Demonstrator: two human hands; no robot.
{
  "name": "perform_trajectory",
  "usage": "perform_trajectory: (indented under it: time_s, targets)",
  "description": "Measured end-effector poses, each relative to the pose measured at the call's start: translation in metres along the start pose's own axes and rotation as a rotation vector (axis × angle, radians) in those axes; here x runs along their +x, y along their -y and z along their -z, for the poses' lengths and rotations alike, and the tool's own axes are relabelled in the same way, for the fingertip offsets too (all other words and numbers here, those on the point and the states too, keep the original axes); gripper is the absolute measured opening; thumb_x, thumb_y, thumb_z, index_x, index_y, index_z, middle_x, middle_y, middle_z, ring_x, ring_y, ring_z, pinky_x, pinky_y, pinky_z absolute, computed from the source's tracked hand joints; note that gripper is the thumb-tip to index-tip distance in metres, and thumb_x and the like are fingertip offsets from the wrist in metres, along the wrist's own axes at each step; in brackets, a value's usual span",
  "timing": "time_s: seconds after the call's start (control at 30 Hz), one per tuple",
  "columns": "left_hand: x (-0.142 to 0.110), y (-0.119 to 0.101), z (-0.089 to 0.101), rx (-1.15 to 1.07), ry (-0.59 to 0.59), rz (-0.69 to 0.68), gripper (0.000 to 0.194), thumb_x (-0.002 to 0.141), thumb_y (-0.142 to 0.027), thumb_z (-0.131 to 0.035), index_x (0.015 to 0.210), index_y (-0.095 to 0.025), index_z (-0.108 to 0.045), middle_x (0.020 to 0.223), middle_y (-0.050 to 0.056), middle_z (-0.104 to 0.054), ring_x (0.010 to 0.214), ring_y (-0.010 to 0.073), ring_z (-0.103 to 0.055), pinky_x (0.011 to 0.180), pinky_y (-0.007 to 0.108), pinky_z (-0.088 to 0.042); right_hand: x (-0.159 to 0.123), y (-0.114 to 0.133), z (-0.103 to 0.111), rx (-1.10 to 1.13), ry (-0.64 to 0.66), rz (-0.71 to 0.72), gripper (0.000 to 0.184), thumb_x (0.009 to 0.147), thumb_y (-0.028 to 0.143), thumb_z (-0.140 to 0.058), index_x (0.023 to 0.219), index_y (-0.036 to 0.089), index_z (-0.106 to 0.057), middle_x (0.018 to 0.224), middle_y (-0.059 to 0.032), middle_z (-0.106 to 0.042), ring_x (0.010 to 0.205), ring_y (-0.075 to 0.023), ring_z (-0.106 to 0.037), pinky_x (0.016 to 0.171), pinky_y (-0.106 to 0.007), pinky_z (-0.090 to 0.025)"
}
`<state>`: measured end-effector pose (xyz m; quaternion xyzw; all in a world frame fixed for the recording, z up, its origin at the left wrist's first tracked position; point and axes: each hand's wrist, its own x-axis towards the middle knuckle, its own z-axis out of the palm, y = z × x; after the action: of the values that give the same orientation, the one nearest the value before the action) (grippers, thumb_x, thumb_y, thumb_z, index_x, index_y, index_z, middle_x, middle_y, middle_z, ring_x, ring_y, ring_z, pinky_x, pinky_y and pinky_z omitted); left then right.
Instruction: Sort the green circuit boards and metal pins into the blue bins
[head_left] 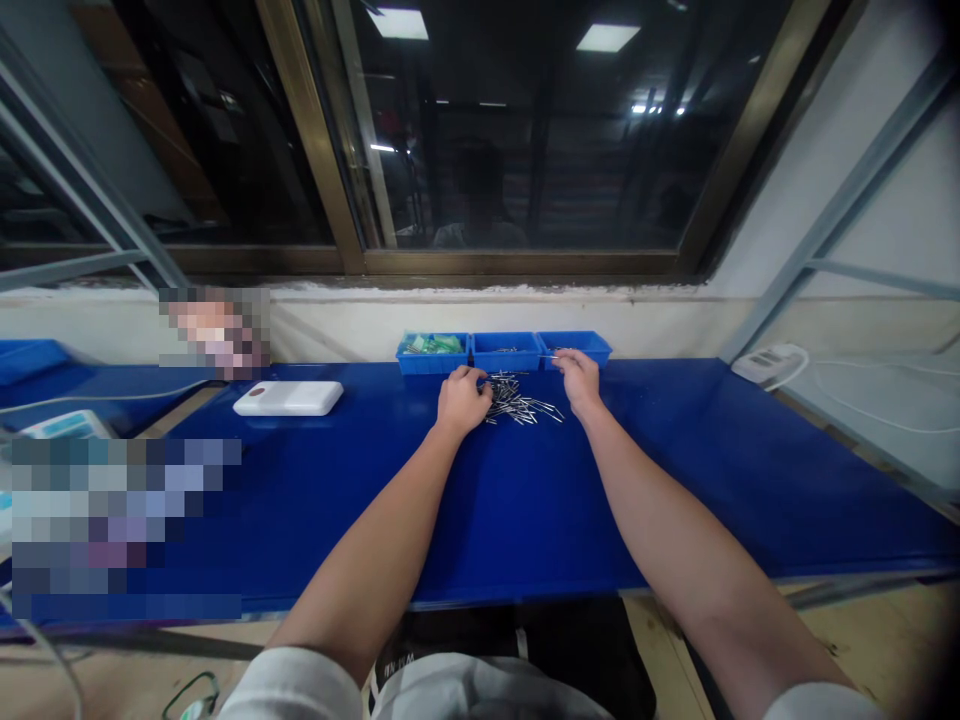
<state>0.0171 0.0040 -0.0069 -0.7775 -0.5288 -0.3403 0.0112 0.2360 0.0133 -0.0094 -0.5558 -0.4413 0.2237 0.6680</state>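
A loose pile of thin metal pins (517, 398) lies on the blue tabletop (525, 500), just in front of several small blue plastic bins. My left hand (463, 400) rests on the table with curled fingers at the pile's left edge. I cannot tell whether it holds a pin. My right hand (579, 380) is raised at the front of the right bin (574, 348), its fingertips pinching what looks like a thin metal pin (548, 356). The left bin (433, 354) holds green items, and the middle bin (506, 351) holds a few metal bits.
A white rectangular box (288, 398) lies on the table left of my hands. A white corded device (770, 365) sits on a ledge to the right. A dark window (517, 130) and a white wall rise behind the table. Blurred patches cover parts of the left side.
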Motion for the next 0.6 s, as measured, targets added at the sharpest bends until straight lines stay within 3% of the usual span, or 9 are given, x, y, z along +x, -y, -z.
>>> perform_trajectory:
  time_s: [0.17, 0.33, 0.4, 0.47, 0.53, 0.6]
  targets:
    - [0.0, 0.001, -0.001, -0.006, -0.045, -0.006, 0.023, 0.08, -0.029, -0.052, 0.098, -0.02, -0.064, 0.11, 0.007, -0.057, 0.105, 0.0232, -0.053, 0.094, 0.033, -0.043, 0.004, 0.007, -0.002, -0.001, 0.059, -0.075, 0.05, 0.059, 0.022, -0.049, 0.107, 0.014, -0.06, 0.104, -0.0094, -0.066, 0.085, -0.0194, -0.06, 0.065, -0.027, -0.046]
    - [0.0, 0.002, -0.001, -0.034, -0.015, -0.014, 0.026, 0.08, -0.031, -0.052, 0.1, -0.02, -0.063, 0.111, 0.008, -0.056, 0.105, 0.0239, -0.052, 0.095, 0.035, -0.043, 0.007, 0.003, -0.001, -0.01, 0.138, -0.048, 0.078, 0.057, 0.017, -0.047, 0.135, 0.018, -0.038, 0.127, -0.0118, -0.054, 0.096, -0.0196, -0.057, 0.065, -0.027, -0.048]
    - [0.001, 0.001, 0.0, -0.046, -0.015, -0.029, 0.027, 0.081, -0.032, -0.05, 0.103, -0.02, -0.062, 0.113, 0.007, -0.055, 0.107, 0.0236, -0.052, 0.096, 0.035, -0.042, 0.008, 0.0, 0.001, -0.046, 0.128, -0.003, 0.077, 0.058, 0.018, -0.048, 0.135, 0.017, -0.037, 0.124, -0.0119, -0.057, 0.094, -0.0194, -0.057, 0.067, -0.028, -0.048]
    - [0.001, 0.0, 0.001, -0.052, -0.012, -0.034, 0.03, 0.082, -0.034, -0.05, 0.106, -0.02, -0.06, 0.115, 0.007, -0.055, 0.108, 0.0239, -0.051, 0.097, 0.036, -0.041, 0.008, 0.0, 0.004, -0.159, 0.113, 0.039, 0.067, 0.061, 0.02, -0.049, 0.128, 0.015, -0.047, 0.111, -0.0104, -0.063, 0.086, -0.0187, -0.059, 0.072, -0.031, -0.048]
    - [0.001, -0.001, 0.001, -0.047, 0.005, -0.02, 0.034, 0.081, -0.037, -0.051, 0.109, -0.019, -0.059, 0.116, 0.008, -0.054, 0.11, 0.0251, -0.05, 0.096, 0.037, -0.041, 0.005, 0.004, 0.006, -0.348, 0.128, 0.054, 0.053, 0.063, 0.026, -0.052, 0.115, 0.015, -0.057, 0.096, -0.008, -0.066, 0.08, -0.0192, -0.059, 0.077, -0.033, -0.046]
    - [0.0, 0.0, 0.001, -0.032, 0.036, 0.012, 0.04, 0.08, -0.043, -0.052, 0.111, -0.018, -0.058, 0.117, 0.01, -0.054, 0.11, 0.027, -0.05, 0.095, 0.038, -0.041, -0.001, 0.01, 0.006, -0.555, 0.185, 0.039, 0.048, 0.064, 0.036, -0.058, 0.108, 0.016, -0.06, 0.094, -0.0084, -0.065, 0.085, -0.0229, -0.058, 0.081, -0.036, -0.044]
